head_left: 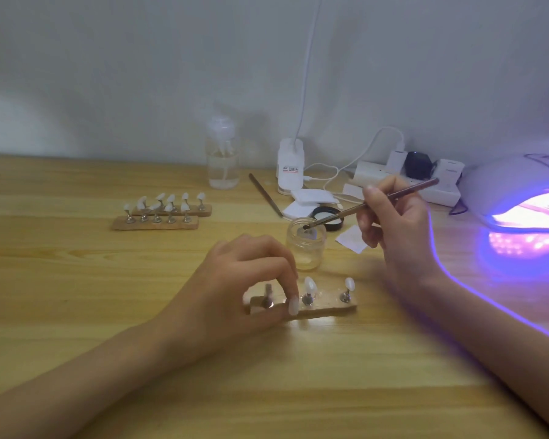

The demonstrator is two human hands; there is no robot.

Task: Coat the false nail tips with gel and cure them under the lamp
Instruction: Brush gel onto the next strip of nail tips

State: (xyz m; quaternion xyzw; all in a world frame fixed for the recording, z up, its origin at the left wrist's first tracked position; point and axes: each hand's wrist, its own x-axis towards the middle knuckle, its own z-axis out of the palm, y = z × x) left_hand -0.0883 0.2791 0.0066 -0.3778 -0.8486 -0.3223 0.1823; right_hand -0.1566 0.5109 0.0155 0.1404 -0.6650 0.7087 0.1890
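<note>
Fingers [282, 274] of the left hand [244, 280] pinch the near end of a short light-brown wooden strip with small metal stands [330, 308], holding it down on the pale wooden table [76, 280]. Two white false nail tips [309, 285] stand on it, and one stand looks bare.

A bit further back, the right hand [393, 223] grips a thin brown brush [371, 202] like a pencil. The brush tip is dipped in a small clear glass jar [305, 242], and a round black lid [328, 213] lies just behind.

I think this is the step of picking up gel. Next, the brush should go to a tip on the strip with a soft, slow stroke, and not too much gel, or it could drip.

To the right, a white dome lamp [520, 198] glows purple. Further back are two more wooden strips full of white tips [162, 213], a clear pump bottle [222, 160] and a white bottle [290, 166]. Its red label is too blurry to read.
</note>
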